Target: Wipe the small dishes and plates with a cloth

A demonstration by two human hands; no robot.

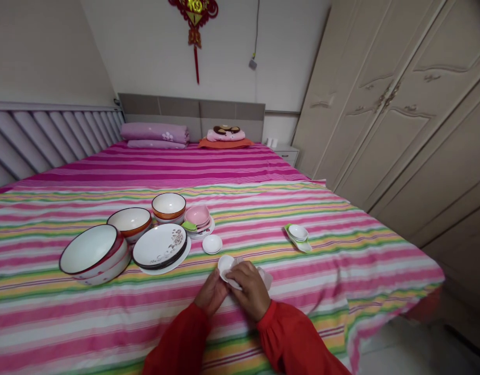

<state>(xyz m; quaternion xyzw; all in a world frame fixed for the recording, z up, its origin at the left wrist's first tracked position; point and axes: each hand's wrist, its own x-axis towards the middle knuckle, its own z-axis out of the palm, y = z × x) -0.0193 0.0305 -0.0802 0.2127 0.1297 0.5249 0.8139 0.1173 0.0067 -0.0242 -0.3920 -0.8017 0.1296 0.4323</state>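
Observation:
Low over the bed's front part, my left hand [212, 295] grips the edge of a small white dish [224, 263]. My right hand [249, 289] is closed on a thin whitish cloth [265, 278], pressing it to the dish; part of the dish is covered by the fingers. Just beyond my hands, another small white dish [212, 243] lies on the striped sheet. To its left is a stack of dark-rimmed flowered plates [160, 246]. Off to the right, small white dishes [298, 232] rest on a green-and-white elongated dish [304, 246].
Nested large bowls stand at left: a red-rimmed one [92, 250], and two orange-brown ones, one nearer [129, 221] and one farther back [168, 205]. A pink bowl [197, 214] sits on a saucer stack. Folded bedding [156, 132] lies by the headboard; wardrobes [384, 114] line the right.

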